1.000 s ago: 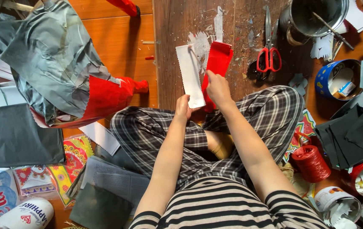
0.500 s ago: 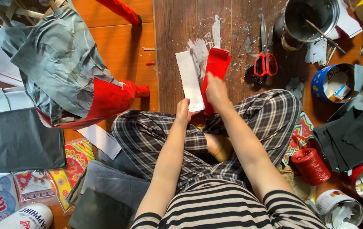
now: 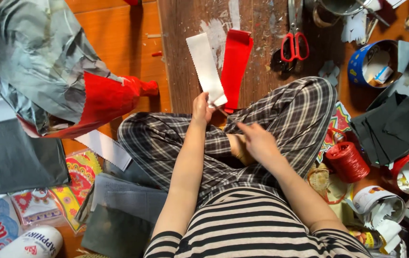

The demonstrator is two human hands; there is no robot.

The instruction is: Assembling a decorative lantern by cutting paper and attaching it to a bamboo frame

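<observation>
over the crossed legs, the right hand is coming off the red strip while the left keeps the white one pinched.

on the wooden board [image 3: 185, 57], the left hand [image 3: 201, 107] is still grasping the near end of the white paper strip [image 3: 205, 67] between thumb and fingers, the strip lying flat and angled away. just beside it, the red paper strip [image 3: 235, 67] is lying alone now; half a second ago the right hand was pressing on its near end. that right hand [image 3: 257, 141] is now drawing back over the plaid trousers [image 3: 281, 114], released and holding nothing, one finger pointing toward the strips. red-handled scissors [image 3: 294, 45] are resting untouched further right, so pressing looks finished and the red piece seems free to pick up.
</observation>
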